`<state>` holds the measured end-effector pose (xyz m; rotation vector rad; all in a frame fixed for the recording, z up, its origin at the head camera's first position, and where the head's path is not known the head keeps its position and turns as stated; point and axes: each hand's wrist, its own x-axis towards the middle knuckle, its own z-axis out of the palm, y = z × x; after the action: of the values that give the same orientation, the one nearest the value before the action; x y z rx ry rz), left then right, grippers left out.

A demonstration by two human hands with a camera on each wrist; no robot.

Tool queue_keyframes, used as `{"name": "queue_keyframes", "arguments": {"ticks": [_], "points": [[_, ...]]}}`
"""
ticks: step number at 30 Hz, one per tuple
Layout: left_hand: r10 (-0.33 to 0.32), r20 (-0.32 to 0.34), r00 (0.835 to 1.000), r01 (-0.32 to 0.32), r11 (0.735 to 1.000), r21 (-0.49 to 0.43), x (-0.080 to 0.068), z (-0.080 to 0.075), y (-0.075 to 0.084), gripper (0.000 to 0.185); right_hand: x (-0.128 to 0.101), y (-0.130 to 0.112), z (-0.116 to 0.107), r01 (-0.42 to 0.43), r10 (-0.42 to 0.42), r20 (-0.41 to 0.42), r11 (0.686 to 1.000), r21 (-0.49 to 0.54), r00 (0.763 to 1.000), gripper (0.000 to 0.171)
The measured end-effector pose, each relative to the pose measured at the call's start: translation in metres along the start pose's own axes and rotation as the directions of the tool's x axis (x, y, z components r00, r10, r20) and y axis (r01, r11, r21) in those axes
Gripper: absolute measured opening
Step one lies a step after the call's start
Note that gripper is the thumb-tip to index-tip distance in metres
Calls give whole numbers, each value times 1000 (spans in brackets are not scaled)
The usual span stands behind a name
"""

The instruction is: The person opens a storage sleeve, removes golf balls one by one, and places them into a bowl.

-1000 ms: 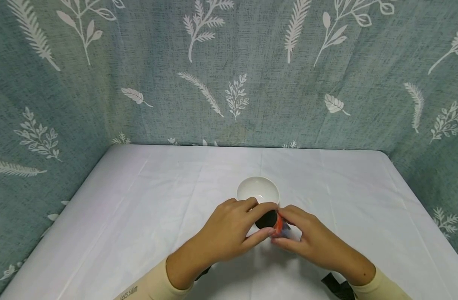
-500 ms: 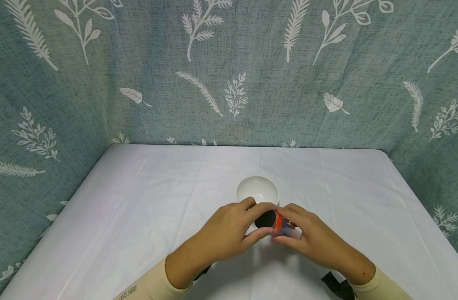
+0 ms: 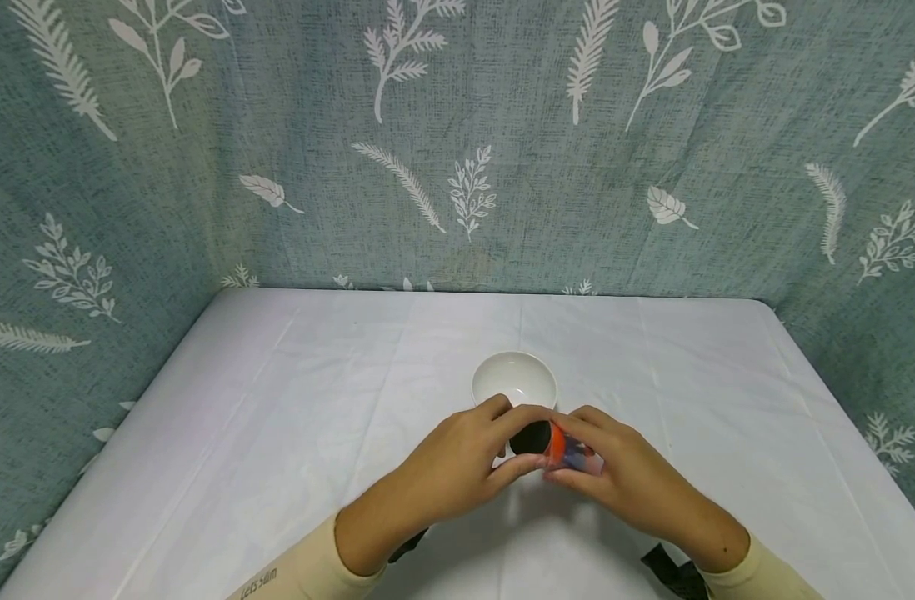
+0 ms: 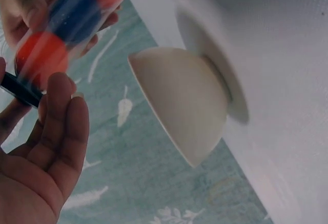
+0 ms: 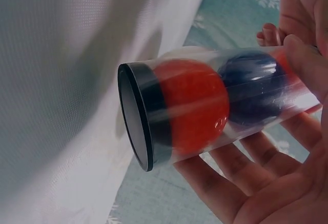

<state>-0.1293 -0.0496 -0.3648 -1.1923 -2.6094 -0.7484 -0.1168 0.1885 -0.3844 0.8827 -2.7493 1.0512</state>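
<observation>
A clear plastic tube (image 3: 570,452) lies sideways between both hands, just in front of a white bowl (image 3: 514,379). It holds a red ball (image 5: 192,103) and a blue ball (image 5: 251,88), and a black cap (image 5: 134,116) closes its left end. My right hand (image 3: 628,479) grips the tube's body, fingers wrapped under it. My left hand (image 3: 457,467) has its thumb and forefinger curled round the black cap (image 3: 531,437). In the left wrist view the tube (image 4: 61,29) is blurred above my left fingers (image 4: 56,131), with the bowl (image 4: 184,106) close beside them.
A white cloth covers the table (image 3: 277,417). Teal fabric with a white leaf print (image 3: 457,142) hangs behind and along both sides. Dark straps (image 3: 671,571) show under the right wrist at the near edge.
Both hands and the tube have edged slightly toward the bowl. The grips look the same.
</observation>
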Motion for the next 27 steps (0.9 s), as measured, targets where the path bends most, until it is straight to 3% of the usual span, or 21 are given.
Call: {"name": "queue_keyframes", "arguments": {"ticks": [14,27], "points": [[-36,-58,998,36,999,3,1,6,1,44,0,-1,1,-13,11,-38,999,-43,999,64],[-94,-52,994,90,994,-68,1,7,2,46,0,1,3,8,-9,-53,999,-36,999,65]]}}
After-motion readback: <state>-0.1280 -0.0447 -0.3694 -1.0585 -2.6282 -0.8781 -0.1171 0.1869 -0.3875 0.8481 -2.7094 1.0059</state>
